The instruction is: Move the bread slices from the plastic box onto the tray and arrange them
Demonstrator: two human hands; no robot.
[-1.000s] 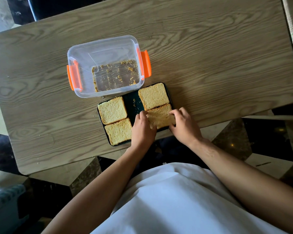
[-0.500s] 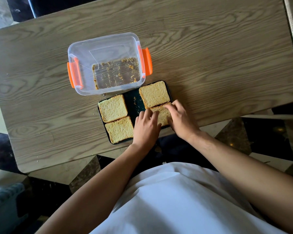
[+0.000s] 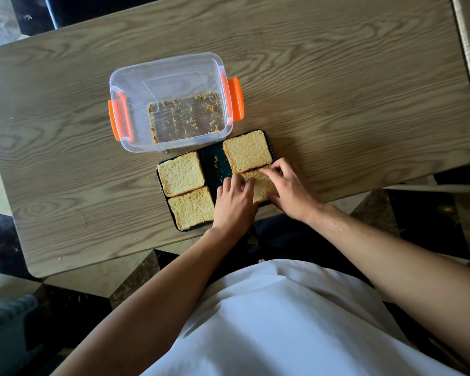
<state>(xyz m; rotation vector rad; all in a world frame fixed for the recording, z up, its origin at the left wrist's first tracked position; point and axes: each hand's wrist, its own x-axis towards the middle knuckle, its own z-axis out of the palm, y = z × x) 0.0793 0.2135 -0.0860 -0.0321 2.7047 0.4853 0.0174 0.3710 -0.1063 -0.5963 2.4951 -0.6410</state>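
Note:
A dark tray [image 3: 215, 165] lies at the table's near edge with several bread slices on it. Two slices sit on its left side, a far one [image 3: 181, 173] and a near one [image 3: 192, 207]. A third slice [image 3: 247, 151] fills the far right corner. The near right slice [image 3: 261, 183] is mostly covered by my hands. My left hand [image 3: 235, 202] presses its left edge and my right hand [image 3: 288, 189] rests fingertips on its far and right edges. The clear plastic box [image 3: 171, 66] with orange clips stands just behind the tray and holds only crumbs.
The wooden table [image 3: 337, 90] stretches wide to the right and left of the tray. Its near edge runs just under my wrists. Crumbs speckle the strip of tray between the slices. A patterned floor shows below the table.
Both hands slid a little farther over the near right slice, and the right fingertips reached up to its seam with the slice behind. The other slices and the box stayed put.

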